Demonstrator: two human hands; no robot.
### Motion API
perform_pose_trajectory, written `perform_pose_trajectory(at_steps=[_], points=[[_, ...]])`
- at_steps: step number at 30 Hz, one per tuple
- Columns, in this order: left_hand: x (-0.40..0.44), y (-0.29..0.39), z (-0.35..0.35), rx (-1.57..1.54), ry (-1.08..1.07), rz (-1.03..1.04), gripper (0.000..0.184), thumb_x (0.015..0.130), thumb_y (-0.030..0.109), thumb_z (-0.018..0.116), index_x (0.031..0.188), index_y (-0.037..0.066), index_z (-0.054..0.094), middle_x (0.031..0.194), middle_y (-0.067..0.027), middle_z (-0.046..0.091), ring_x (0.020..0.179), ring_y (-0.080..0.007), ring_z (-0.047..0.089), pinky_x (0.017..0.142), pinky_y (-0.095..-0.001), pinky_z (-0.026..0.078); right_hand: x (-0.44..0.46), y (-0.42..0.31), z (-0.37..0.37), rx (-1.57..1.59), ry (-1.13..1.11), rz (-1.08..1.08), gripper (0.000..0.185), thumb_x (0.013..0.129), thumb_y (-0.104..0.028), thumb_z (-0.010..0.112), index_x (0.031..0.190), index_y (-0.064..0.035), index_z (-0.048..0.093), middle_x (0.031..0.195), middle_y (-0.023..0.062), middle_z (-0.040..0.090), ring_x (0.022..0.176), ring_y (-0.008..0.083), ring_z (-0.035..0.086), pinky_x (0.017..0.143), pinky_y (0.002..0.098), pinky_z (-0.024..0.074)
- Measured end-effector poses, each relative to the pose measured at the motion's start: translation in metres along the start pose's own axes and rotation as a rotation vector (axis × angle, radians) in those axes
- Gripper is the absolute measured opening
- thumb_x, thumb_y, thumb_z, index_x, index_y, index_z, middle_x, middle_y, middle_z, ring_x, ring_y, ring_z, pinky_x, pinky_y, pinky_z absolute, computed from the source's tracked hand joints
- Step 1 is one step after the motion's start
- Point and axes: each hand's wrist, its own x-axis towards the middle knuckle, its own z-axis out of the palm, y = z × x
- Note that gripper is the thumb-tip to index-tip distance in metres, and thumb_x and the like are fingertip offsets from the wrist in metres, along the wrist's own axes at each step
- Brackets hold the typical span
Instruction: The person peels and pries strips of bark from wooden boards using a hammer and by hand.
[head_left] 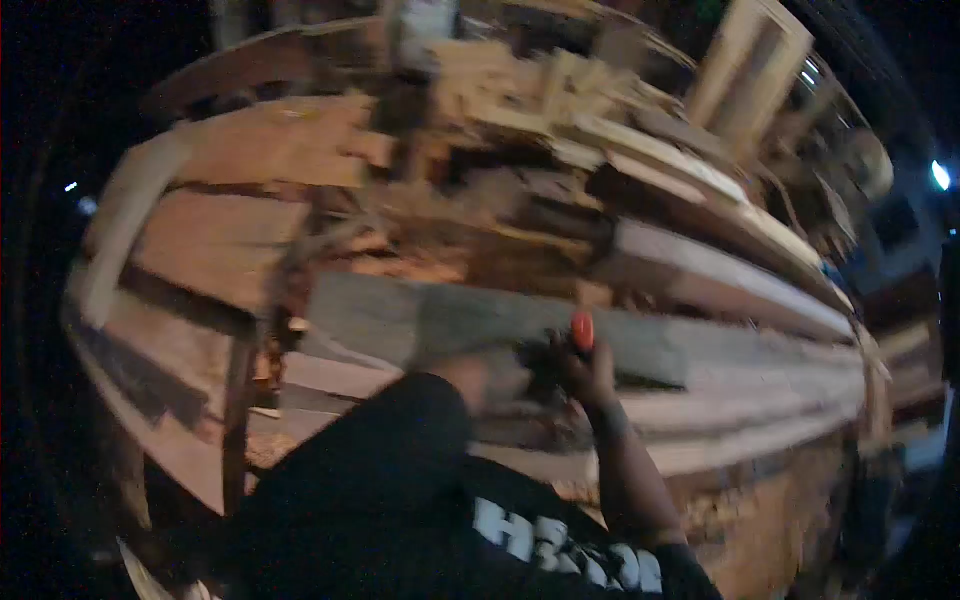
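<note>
Timber (735, 280) lay at two o'clock; right hand (590, 368) was closed round a red object (582, 331); left hand (502, 372), its grip, and progress, I couldn't tell.

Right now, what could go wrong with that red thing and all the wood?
The right hand seems to hold the red thing over the grey board, so it might slip. The left hand is close by and could get bumped or pinched, though blur hides its fingers. Behind them, the wood pieces lie in a jumbled heap, so a knock might make some slide.
</note>
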Motion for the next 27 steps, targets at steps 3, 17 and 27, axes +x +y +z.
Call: perform_pose_trajectory(at_steps=[3,17,27], points=[[0.004,0.013,0.016,-0.007,-0.033,0.007,0.069,0.088,0.057,0.070,0.137,0.010,0.055,0.131,-0.0162,0.059,0.118,-0.0370,0.056,0.100,-0.0529,0.046,-0.046,-0.049,-0.004,-0.220,-0.195,-0.233,0.032,0.091,-0.032,0.074,0.104,-0.0033,0.068,0.089,0.0184,0.068,0.085,0.0343,0.065,0.073,0.0429,0.0517],[0.028,0.027,0.025,0.005,0.013,0.070,0.078,0.087,0.061,0.070,0.143,0.012,0.047,0.140,-0.0177,0.050,0.126,-0.0410,0.048,0.104,-0.0578,0.042,-0.113,0.096,-0.061,-0.987,-0.737,-0.142,0.049,0.083,-0.044,0.076,0.120,-0.0115,0.071,0.106,0.0210,0.075,0.092,0.0410,0.073,0.083,0.0490,0.0592],[-0.135,-0.025,-0.328,0.457,0.728,-0.125,0.084,0.087,0.063,0.069,0.148,0.013,0.042,0.146,-0.0188,0.044,0.131,-0.0439,0.043,0.106,-0.0612,0.039,-0.108,0.079,-0.076,-0.812,-0.619,-0.083,0.059,0.077,-0.053,0.082,0.122,-0.0161,0.073,0.105,0.0138,0.075,0.097,0.0374,0.072,0.081,0.0469,0.0571]])
